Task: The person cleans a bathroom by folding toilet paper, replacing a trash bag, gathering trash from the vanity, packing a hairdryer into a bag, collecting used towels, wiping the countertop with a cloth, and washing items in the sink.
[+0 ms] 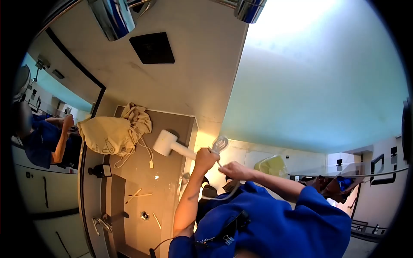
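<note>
A white hair dryer (166,142) points out to the left, its handle running to my left hand (206,160). That hand is closed around the handle's end and a bundle of the pale cord (220,143), whose loops stick out above my fist. Just to the right, my right hand (232,170) is closed on a length of the same cord. More cord hangs below it in a curve across my blue shirt. A beige drawstring bag (107,134) lies on the counter beyond the dryer, its strings hanging down.
A grey-brown washbasin counter (165,185) holds thin sticks (138,195), a drain (145,216) and a tap (101,225). A mirror (47,142) borders the left. Right of my hands are a yellow-green bin (272,165) and a frosted glass panel (318,86). Chrome fittings (112,19) hang above.
</note>
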Demonstrator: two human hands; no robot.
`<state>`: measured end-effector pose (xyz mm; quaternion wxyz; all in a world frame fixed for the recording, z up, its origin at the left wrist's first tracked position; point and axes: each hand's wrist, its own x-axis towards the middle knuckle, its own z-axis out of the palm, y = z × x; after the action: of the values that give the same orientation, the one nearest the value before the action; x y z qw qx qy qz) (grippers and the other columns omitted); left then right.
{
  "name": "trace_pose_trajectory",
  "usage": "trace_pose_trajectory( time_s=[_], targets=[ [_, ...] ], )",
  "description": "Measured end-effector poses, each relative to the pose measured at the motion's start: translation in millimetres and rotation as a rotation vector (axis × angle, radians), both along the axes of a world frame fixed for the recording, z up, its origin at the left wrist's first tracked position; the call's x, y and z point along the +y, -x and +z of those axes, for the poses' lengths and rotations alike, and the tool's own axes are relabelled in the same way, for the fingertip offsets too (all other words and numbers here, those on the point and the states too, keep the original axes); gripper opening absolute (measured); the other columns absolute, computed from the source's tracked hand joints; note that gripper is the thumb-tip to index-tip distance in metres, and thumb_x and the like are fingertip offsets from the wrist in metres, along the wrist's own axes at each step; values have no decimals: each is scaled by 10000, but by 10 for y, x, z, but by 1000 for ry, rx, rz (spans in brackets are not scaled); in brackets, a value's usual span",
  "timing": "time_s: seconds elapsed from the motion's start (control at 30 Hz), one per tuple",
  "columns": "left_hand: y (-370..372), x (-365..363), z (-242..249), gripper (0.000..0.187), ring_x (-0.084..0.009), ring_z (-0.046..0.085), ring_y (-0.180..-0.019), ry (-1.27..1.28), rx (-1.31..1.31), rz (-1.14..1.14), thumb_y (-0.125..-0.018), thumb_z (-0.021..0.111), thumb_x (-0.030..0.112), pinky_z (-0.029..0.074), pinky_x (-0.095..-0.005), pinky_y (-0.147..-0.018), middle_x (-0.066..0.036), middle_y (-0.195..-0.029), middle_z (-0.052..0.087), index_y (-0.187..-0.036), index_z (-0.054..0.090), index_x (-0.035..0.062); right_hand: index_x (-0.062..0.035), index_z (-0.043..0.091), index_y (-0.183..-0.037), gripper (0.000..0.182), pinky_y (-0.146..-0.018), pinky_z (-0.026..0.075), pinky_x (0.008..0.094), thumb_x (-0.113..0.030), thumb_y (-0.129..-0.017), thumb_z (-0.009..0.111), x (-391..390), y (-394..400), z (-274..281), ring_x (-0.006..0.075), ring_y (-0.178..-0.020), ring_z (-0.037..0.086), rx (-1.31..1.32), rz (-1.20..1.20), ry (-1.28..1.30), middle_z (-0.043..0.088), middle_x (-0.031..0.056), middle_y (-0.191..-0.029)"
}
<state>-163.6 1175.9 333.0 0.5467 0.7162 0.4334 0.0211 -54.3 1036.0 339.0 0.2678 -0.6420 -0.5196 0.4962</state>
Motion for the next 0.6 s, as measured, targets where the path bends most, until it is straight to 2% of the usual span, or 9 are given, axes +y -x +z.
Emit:
trace_pose_trajectory(
  time_s=[0.07,0.13,0.17,0.27,0.37,0.47,0.5,0.53,0.6],
  targets=[
    [-1,-132,78,206,-299,608,-585,-122,55,-76,-569,640,150,467,-367,-561,-179,-600,604,-641,612,-41,-105,650,-946,262,-581,458,413,-260,-904,444,-45,-218,297,278,-650,600,-575,495,-215,612,118,-691],
    [50,46,262,99,-186,478,-426,418,-294,-15,-609,599,63,357,-309,-411,-74,-495,501,-561,529,11,-89,635,-868,292,-578,455,450,-306,-915,446,-21,-274,643,347,-679,591,-424,441,-211,606,132,-694],
    [148,177,365,174,-91,306,-362,851,-417,14,-636,550,-12,199,-245,-355,6,-465,376,-534,436,72,-85,608,-799,291,-564,454,450,-301,-911,448,41,-276,811,346,-650,584,-491,491,-33,602,144,-716],
    [246,198,272,198,-63,240,-353,993,-444,34,-646,534,-15,146,-232,-348,13,-456,336,-529,406,81,-70,578,-759,311,-534,448,449,-318,-905,460,-22,-327,771,341,-626,581,-561,547,-111,587,146,-666],
    [178,175,120,110,-163,393,-343,611,-189,-68,-653,560,60,276,-294,-347,-56,-458,460,-562,507,30,-78,577,-751,301,-516,451,447,-325,-891,477,-185,-333,932,332,-622,589,-528,521,-77,592,128,-661],
    [-1,-186,92,140,-313,573,-486,-227,39,-171,-645,595,152,439,-383,-467,-153,-569,596,-660,620,15,-84,582,-748,279,-515,461,443,-317,-873,494,-100,-298,1178,321,-616,598,-625,677,-154,599,118,-661],
    [-64,-339,177,199,-375,623,-681,-401,217,-191,-645,613,217,493,-433,-619,-194,-691,626,-733,666,47,-84,586,-720,266,-524,471,428,-318,-836,534,18,-311,1230,311,-608,604,-750,583,-35,596,120,-635],
    [-53,-463,291,210,-369,620,-670,-450,227,-275,-666,625,245,492,-440,-607,-194,-671,620,-708,655,42,-78,604,-717,269,-516,467,425,-324,-818,561,132,-433,1131,316,-582,599,-758,460,-231,591,131,-606],
    [-20,-548,371,242,-374,616,-681,-545,123,-420,-694,645,282,489,-437,-613,-190,-678,623,-719,654,42,-45,601,-669,389,-455,402,387,-402,-824,573,502,-760,830,252,-482,534,-325,332,-238,547,108,-538]
  ],
)
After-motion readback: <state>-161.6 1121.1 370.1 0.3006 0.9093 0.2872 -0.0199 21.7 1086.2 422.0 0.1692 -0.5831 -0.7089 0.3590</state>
